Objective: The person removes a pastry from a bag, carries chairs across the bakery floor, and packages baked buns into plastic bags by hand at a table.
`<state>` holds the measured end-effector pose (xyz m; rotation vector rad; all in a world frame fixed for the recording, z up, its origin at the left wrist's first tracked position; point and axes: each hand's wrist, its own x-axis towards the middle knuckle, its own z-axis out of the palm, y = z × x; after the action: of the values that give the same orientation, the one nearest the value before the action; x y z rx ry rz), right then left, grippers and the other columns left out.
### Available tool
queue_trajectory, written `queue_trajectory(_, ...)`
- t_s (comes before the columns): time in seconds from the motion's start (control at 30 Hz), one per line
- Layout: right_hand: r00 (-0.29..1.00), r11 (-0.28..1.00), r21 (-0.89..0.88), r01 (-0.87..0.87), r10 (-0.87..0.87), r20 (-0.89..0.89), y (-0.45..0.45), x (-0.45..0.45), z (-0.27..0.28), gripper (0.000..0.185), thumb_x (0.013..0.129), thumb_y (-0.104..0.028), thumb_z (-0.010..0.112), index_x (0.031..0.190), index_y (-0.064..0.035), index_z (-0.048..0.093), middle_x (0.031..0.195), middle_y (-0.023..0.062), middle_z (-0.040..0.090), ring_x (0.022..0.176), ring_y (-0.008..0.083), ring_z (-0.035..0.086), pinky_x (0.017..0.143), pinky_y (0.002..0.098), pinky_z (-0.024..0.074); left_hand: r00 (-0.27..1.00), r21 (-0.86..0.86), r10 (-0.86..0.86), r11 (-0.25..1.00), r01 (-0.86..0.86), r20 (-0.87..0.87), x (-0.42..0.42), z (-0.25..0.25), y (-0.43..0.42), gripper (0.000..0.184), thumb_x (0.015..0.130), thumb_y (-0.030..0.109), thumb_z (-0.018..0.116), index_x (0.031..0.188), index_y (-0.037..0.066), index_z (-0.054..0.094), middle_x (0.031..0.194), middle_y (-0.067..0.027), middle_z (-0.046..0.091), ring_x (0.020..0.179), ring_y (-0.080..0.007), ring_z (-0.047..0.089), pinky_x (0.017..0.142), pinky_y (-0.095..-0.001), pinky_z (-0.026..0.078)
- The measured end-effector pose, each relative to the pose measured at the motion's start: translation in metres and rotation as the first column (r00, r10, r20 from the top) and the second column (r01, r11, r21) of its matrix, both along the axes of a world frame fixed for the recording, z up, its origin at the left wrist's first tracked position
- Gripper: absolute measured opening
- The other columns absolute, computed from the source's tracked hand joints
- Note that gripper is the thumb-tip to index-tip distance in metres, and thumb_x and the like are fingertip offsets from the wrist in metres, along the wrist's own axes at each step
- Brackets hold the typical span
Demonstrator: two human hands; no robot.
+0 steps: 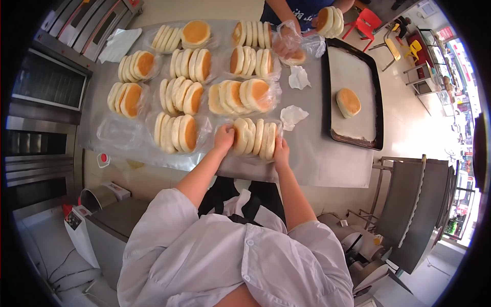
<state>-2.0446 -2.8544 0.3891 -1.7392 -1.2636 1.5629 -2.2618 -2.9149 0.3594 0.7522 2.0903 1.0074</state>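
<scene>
One row of round breads (254,138) is lying near the front edge of the metal table (327,166), and the person I'm watching is clamping it from both ends: the left hand (223,138) is pressing its left end, the right hand (281,152) its right. Clear plastic is showing around the row.

Nine more bread groups (240,96) are sitting behind it and to its left, clear plastic showing around several. One flattened clear bag (120,129) is lying toward the table's left side, without bread.

Two crumpled white scraps (293,117) are resting between the breads and one dark-rimmed tray (353,140) on the right; that tray is holding a single bread (349,102) on a pale surface. One white sheet (120,45) is lying at the far left corner.

Across the table, a co-worker (294,10) is handling a bagged bread (292,56) and a small stack of breads (330,21).
</scene>
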Motion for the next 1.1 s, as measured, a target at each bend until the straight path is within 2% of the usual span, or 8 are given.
queue_trajectory(0.17,0.997,0.998,0.048,0.052,-0.049,-0.063,-0.004,0.001,0.007,0.041,0.098,-0.031,0.046,0.124,-0.0007,0.054,0.113,0.0089,0.062,0.103,0.0170,0.056,0.091,0.0295,0.0418,0.977,0.016,0.054,0.998,-0.059,0.205,0.008,0.029,-0.006,0.037,0.086,0.024,0.056,0.113,-0.001,0.059,0.108,-0.0204,0.062,0.103,-0.0325,0.058,0.089,-0.0381,0.045)
queue_trajectory(0.3,0.998,0.994,0.100,0.046,-0.049,0.027,-0.003,0.004,0.015,0.038,0.096,-0.023,0.050,0.128,-0.0021,0.050,0.121,0.0130,0.057,0.112,0.0242,0.053,0.095,0.0337,0.0404,0.980,0.283,-0.023,0.956,0.079,-0.198,0.017,0.053,-0.030,0.047,0.084,0.023,0.060,0.124,0.000,0.051,0.115,-0.0196,0.057,0.103,-0.0336,0.057,0.089,-0.0400,0.045)
queue_trajectory(0.37,0.917,0.730,0.647,-0.221,-0.071,0.393,0.000,0.006,0.029,0.049,0.085,-0.013,0.062,0.131,-0.0040,0.047,0.129,0.0182,0.050,0.120,0.0332,0.046,0.100,0.0398,0.0377,0.973,0.289,-0.114,0.942,0.170,-0.200,0.016,0.059,-0.032,0.052,0.083,0.021,0.062,0.129,0.001,0.047,0.117,-0.0193,0.056,0.100,-0.0341,0.058,0.086,-0.0410,0.046)
queue_trajectory(0.5,0.757,0.442,0.617,-0.651,0.442,0.482,0.002,-0.022,0.111,0.065,0.070,-0.012,0.070,0.131,-0.0098,0.047,0.136,0.0230,0.041,0.126,0.0392,0.040,0.105,0.0477,0.0332,0.819,0.204,-0.005,0.968,0.149,-0.573,0.016,0.030,-0.039,0.069,0.081,0.022,0.062,0.137,-0.003,0.031,0.119,-0.0241,0.053,0.103,-0.0396,0.055,0.091,-0.0431,0.044)
queue_trajectory(0.57,0.411,0.029,0.457,-0.889,0.489,0.769,0.002,-0.045,0.125,0.075,0.062,-0.011,0.075,0.132,-0.0160,0.047,0.139,0.0190,0.038,0.125,0.0376,0.041,0.105,0.0489,0.0325,0.804,0.158,0.035,0.985,0.073,-0.593,0.012,0.033,-0.035,0.072,0.081,0.022,0.061,0.138,-0.007,0.026,0.114,-0.0263,0.055,0.104,-0.0412,0.054,0.095,-0.0416,0.043)
queue_trajectory(0.63,0.296,-0.045,0.360,-0.932,0.482,0.825,0.005,-0.058,0.109,0.076,0.061,-0.011,0.075,0.132,-0.0181,0.048,0.140,0.0186,0.038,0.126,0.0376,0.041,0.105,0.0489,0.0332,0.983,-0.147,-0.080,0.988,0.056,-0.166,0.008,0.047,-0.032,0.062,0.081,0.023,0.060,0.134,-0.003,0.038,0.105,-0.0247,0.061,0.097,-0.0404,0.059,0.088,-0.0405,0.047)
queue_trajectory(0.87,-0.121,-0.181,-0.021,-0.983,0.565,0.816,0.028,-0.100,0.120,0.074,0.059,-0.019,0.078,0.129,-0.0226,0.052,0.138,0.0176,0.040,0.124,0.0347,0.044,0.103,0.0455,0.0364,0.994,-0.063,0.031,0.998,-0.025,0.107,0.013,0.002,-0.032,0.026,0.085,0.021,0.056,0.102,0.004,0.063,0.086,-0.0189,0.066,0.085,-0.0361,0.063,0.076,-0.0413,0.048)
queue_trajectory(1.1,0.022,-0.127,0.093,-0.987,0.476,0.879,0.036,-0.081,0.103,0.061,0.061,-0.023,0.077,0.119,-0.0194,0.058,0.134,0.0142,0.046,0.124,0.0312,0.045,0.106,0.0476,0.0334,0.822,-0.034,0.243,0.964,-0.264,0.514,0.005,-0.002,-0.047,0.024,0.089,0.023,0.055,0.088,0.000,0.063,0.072,-0.0102,0.062,0.059,-0.0189,0.059,0.054,-0.0330,0.047)
